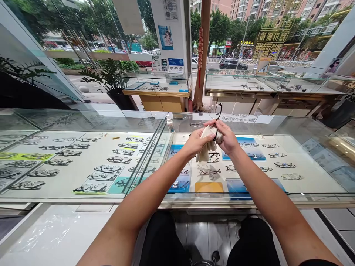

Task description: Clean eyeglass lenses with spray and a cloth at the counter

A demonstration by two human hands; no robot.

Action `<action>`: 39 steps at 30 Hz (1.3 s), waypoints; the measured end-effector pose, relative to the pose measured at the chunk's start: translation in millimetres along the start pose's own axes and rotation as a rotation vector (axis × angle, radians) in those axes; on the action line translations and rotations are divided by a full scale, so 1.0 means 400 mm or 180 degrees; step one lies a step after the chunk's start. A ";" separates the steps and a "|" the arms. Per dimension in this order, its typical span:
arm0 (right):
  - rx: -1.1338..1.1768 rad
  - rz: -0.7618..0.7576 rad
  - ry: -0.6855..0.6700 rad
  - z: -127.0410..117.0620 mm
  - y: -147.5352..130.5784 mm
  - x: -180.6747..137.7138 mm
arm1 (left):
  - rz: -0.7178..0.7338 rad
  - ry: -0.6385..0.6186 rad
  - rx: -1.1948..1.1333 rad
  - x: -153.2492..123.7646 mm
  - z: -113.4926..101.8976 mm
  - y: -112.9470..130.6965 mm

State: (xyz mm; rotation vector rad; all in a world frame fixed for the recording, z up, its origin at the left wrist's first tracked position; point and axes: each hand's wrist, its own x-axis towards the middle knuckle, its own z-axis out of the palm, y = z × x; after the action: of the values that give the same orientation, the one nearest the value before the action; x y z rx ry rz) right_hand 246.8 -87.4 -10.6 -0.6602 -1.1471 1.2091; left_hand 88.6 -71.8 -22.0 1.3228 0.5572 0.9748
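Observation:
Both of my hands meet above the glass display counter [249,127]. My left hand [194,142] is closed on a cream-coloured cloth [204,152], whose loose end hangs below the fingers. My right hand [229,137] is closed around a pair of eyeglasses [221,107] with a dark temple, and part of the cloth is bunched against its fingers. One lens and rim stick up above the hands. The rest of the frame is hidden by fingers and cloth. A small white spray bottle [170,124] stands upright on the counter, left of my hands.
Rows of eyeglasses [119,159] lie under the glass on both sides. A tan mat [209,187] and blue mats [180,184] are inside too. Across the aisle stand more display cases [158,92], a potted plant [118,94] and a wooden post [199,85].

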 end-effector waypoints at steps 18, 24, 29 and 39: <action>0.0140 -0.0015 -0.0158 0.013 0.003 -0.005 | 0.0203 0.0108 -0.0054 0.001 0.007 -0.006; 0.0097 0.0018 -0.0237 0.018 0.010 -0.010 | 0.0301 0.0242 -0.0119 0.001 0.011 -0.004; -0.0197 -0.0023 -0.0294 0.020 0.013 -0.012 | 0.0369 0.0493 -0.0109 0.002 0.014 0.002; -0.0338 -0.0092 -0.0217 0.008 0.003 -0.010 | 0.0323 0.0337 -0.0156 0.009 0.000 0.006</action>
State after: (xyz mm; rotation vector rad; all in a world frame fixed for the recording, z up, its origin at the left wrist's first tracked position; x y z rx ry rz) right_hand 243.6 -91.4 -12.0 -0.6843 -1.2809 1.1596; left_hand 89.7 -69.0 -19.0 1.2710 0.5473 1.1401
